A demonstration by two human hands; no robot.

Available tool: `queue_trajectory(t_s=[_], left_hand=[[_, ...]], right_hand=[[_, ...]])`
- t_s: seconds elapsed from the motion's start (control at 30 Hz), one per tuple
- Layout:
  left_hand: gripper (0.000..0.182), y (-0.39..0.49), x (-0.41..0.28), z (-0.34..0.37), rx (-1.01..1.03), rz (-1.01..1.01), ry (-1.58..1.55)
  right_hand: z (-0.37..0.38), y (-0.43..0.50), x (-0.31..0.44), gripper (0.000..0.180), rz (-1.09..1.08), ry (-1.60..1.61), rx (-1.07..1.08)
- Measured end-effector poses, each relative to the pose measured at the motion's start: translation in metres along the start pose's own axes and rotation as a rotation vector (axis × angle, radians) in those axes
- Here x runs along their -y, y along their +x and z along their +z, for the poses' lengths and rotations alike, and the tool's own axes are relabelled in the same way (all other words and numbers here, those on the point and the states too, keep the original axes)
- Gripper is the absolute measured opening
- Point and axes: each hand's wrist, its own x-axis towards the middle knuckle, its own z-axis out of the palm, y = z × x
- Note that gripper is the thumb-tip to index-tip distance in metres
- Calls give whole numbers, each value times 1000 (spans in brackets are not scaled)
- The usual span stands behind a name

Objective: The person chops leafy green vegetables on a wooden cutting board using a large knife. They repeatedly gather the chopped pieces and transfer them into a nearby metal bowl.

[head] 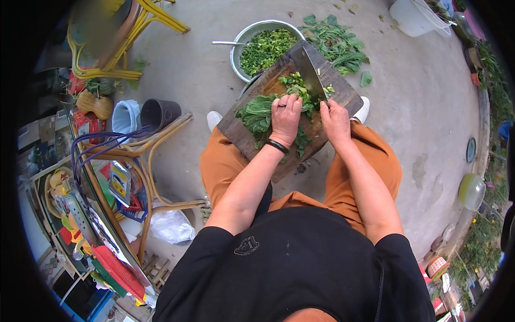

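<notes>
My left hand (pixel 286 118) presses down on a bunch of leafy greens (pixel 257 112) lying across a worn wooden chopping board (pixel 346 94). In my right hand (pixel 334 122) is the handle of a broad cleaver (pixel 307 72), its blade slanting away from me beside the cut end of the bunch. Chopped green pieces (pixel 295 82) lie left of the blade, and a few bits lie to its right. Beyond the board stands a metal bowl (pixel 237 66) holding chopped greens (pixel 265 50). A metal utensil handle (pixel 227 43) sticks out over its left rim.
Loose whole leaves (pixel 338 46) lie on the concrete floor (pixel 402 120) behind the board. To the left are a dark bucket (pixel 161 112), a bin with a blue liner (pixel 125 116), a cane-framed table (pixel 153 169) and a yellow chair (pixel 104 72). A white tub (pixel 416 18) stands far right.
</notes>
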Motion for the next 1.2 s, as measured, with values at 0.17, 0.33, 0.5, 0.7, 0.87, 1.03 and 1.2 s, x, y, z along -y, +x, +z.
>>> queue_trajectory(t_s=[0.17,0.33,0.5,0.7,0.87,1.03,1.2], left_hand=[[40,-6,-26,-10,119,-44,-72],[28,0,-24,-31,214,-21,-174],[11,23,0,-37,353,124,-21],[31,27,21,-38,363,155,-218],[34,16,24,-25,337,122,-341],[38,17,37,-8,277,67,-463],[37,20,46,0,253,7,-561]], right_hand=[[-6,-5,2,27,-24,-135,54],[-18,-20,6,19,-116,-223,35],[-19,-35,12,15,-234,-338,114],[-26,-41,16,14,-228,-418,198],[-29,-31,24,14,-177,-513,305],[-22,-3,25,13,-178,-615,430],[-6,19,24,9,-200,-667,490]])
